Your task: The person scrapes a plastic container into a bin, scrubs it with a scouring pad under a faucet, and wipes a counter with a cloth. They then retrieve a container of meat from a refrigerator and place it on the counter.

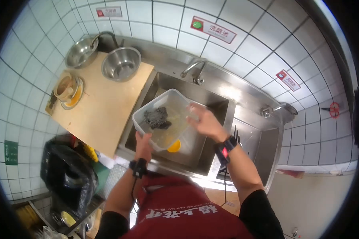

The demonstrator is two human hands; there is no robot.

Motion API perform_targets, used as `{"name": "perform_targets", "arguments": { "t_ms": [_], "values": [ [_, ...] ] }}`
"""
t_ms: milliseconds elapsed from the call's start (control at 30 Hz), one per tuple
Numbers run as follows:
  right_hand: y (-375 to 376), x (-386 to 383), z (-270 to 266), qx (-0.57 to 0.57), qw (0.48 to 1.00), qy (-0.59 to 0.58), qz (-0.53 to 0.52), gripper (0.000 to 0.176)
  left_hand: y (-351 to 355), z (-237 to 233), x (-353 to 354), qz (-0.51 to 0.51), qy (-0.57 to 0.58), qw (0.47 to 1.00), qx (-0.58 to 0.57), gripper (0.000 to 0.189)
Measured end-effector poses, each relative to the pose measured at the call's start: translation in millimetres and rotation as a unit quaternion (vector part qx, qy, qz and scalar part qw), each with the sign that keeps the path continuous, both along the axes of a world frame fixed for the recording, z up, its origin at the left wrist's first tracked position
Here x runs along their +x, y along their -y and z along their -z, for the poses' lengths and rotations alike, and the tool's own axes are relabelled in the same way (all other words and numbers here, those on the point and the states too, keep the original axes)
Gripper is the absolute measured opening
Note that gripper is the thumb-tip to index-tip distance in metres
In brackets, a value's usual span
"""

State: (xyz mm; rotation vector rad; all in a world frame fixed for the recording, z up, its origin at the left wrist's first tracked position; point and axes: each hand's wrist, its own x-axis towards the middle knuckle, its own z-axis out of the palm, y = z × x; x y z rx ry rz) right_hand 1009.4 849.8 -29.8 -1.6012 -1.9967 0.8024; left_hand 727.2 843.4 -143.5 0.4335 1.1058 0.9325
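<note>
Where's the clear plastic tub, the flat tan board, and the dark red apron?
Clear plastic tub (pixel 156 103): head view, inner far wall.
Tan board (pixel 95 109): head view, bare middle.
Red apron (pixel 171 195): head view, cloth above writing.

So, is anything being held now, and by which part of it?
The left hand holds the plastic container by its near left side. Whether the blurred right hand grips its right rim cannot be told.

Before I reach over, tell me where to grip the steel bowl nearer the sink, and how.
I'd pinch the near rim of the steel bowl, from your side: it sits upright, wide mouth up, with bare board before it.
</note>
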Motion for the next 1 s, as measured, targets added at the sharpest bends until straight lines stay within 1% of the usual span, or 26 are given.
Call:
{"name": "perform_targets", "arguments": {
  "t_ms": [33, 67, 133, 167, 200, 233, 267, 300, 333, 367, 400, 433, 467, 500, 533, 600, 633, 700, 833, 900, 933, 967, 1000],
  "values": [
    [-12.1, 8.6, 16.5, -0.027, 0.995, -0.026, 0.088, 0.055, -2.2, 12.7, -1.7, -0.021, -0.004, 0.999, -0.043, 0.079],
    [-26.8, 19.3, 33.7, -0.053, 0.982, -0.05, 0.176, 0.057, -4.8, 24.3, -2.8, -0.027, -0.002, 0.998, -0.055, 0.079],
    [-55.3, 44.9, 73.0, -0.059, 0.968, 0.017, 0.245, 0.059, -2.5, 48.7, -6.4, -0.046, -0.011, 0.995, -0.087, 0.082],
    [-68.8, 47.1, 79.0, 0.012, 0.969, 0.025, 0.245, 0.062, -3.7, 59.9, -6.0, -0.05, -0.009, 0.993, -0.102, 0.082],
    [-80.4, 55.5, 80.9, -0.021, 0.966, 0.027, 0.255, 0.066, -5.7, 71.5, -4.7, -0.051, 0.014, 0.994, -0.099, 0.088],
    [-94.4, 66.5, 96.6, -0.01, 0.963, 0.047, 0.267, 0.069, -9.0, 81.5, -2.5, -0.052, 0.038, 0.993, -0.096, 0.095],
    [-108.2, 73.6, 107.4, 0.003, 0.958, 0.067, 0.279, 0.071, -14.6, 87.1, 1.4, -0.055, 0.039, 0.992, -0.108, 0.095],
    [-119.8, 80.0, 118.0, -0.007, 0.959, 0.072, 0.275, 0.071, -21.3, 92.1, 7.1, -0.055, 0.042, 0.993, -0.1, 0.094],
    [-130.4, 81.5, 121.2, -0.016, 0.956, 0.047, 0.29, 0.074, -28.7, 94.4, 13.5, -0.055, 0.044, 0.993, -0.092, 0.094],
    [-139.2, 82.5, 123.7, -0.025, 0.951, 0.022, 0.307, 0.076, -37.6, 92.5, 20.4, -0.07, 0.072, 0.992, -0.08, 0.092],
    [-146.2, 83.6, 125.7, -0.034, 0.951, 0.026, 0.306, 0.076, -44.0, 107.5, 23.4, -0.072, 0.073, 0.991, -0.09, 0.092],
    [-152.2, 84.1, 127.0, -0.029, 0.953, 0.03, 0.299, 0.078, -48.5, 128.3, 27.1, -0.071, 0.098, 0.99, -0.075, 0.092],
    [-157.1, 87.1, 132.1, -0.024, 0.956, 0.033, 0.291, 0.079, -54.2, 138.6, 29.9, -0.071, 0.123, 0.988, -0.059, 0.092],
    [-160.8, 91.2, 138.5, -0.007, 0.96, 0.05, 0.277, 0.072, -57.4, 147.4, 34.2, -0.073, 0.108, 0.99, -0.052, 0.078],
    [-162.8, 89.4, 137.1, -0.015, 0.959, 0.053, 0.277, 0.072, -61.1, 156.4, 35.8, -0.073, 0.108, 0.99, -0.06, 0.078],
    [-165.5, 80.2, 118.6, -0.066, 0.962, -0.014, 0.266, 0.062, -64.3, 174.4, 38.0, -0.052, 0.114, 0.99, -0.071, 0.076],
    [-165.0, 77.5, 115.7, -0.071, 0.961, -0.012, 0.267, 0.062, -64.7, 172.6, 36.0, -0.051, 0.114, 0.989, -0.076, 0.076],
    [-163.6, 72.7, 112.7, -0.073, 0.957, 0.049, 0.277, 0.054, -66.7, 167.2, 29.9, -0.026, 0.061, 0.992, -0.11, 0.072],
    [-161.7, 68.6, 121.1, -0.065, 0.965, 0.048, 0.249, 0.055, -72.8, 148.5, 20.7, -0.021, 0.024, 0.996, -0.089, 0.068],
    [-158.3, 64.9, 127.7, -0.058, 0.972, 0.017, 0.227, 0.057, -71.4, 145.1, 10.8, -0.034, -0.045, 0.995, -0.08, 0.066],
    [-157.3, 63.5, 131.7, -0.06, 0.971, 0.014, 0.231, 0.057, -73.5, 134.4, 9.9, -0.029, -0.049, 0.995, -0.081, 0.066],
    [-157.1, 62.7, 136.5, -0.027, 0.976, 0.029, 0.213, 0.058, -77.2, 115.9, 10.6, -0.03, -0.17, 0.985, -0.019, 0.067],
    [-157.2, 63.2, 141.1, 0.006, 0.98, 0.045, 0.193, 0.059, -80.7, 97.8, 12.7, -0.03, -0.287, 0.956, 0.044, 0.069]
  ]
}}
